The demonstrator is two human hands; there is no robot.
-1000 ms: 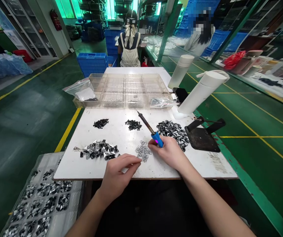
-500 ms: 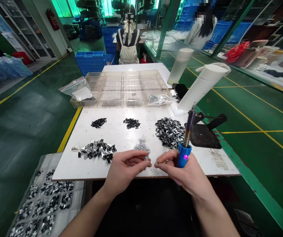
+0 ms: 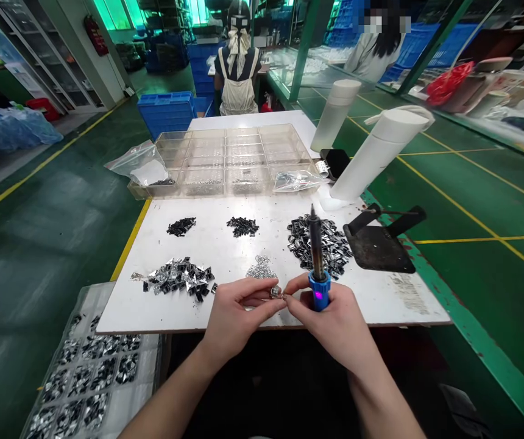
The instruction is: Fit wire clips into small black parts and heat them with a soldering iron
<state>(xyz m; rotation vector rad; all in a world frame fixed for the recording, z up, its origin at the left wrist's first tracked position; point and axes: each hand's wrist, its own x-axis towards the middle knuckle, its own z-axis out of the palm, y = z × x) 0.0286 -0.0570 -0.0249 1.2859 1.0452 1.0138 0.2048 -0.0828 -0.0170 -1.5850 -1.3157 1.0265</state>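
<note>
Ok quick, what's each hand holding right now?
Left hand: closed, pinching a tiny metal piece.
Right hand: closed, holding a soldering iron.

The left hand [image 3: 244, 317] is being held with its fingertips [image 3: 269, 300] pinched together, the right hand [image 3: 330, 323] is being curled closed with its fingertips [image 3: 292, 297] just beside them, and the left forearm [image 3: 166, 399] and right forearm [image 3: 383, 396] are being angled inward toward each other.

I can read no text, label, brand or number anywhere; the worn marks [image 3: 406, 294] near the edge of my white surface [image 3: 225, 241] are too smudged to make out.
</note>
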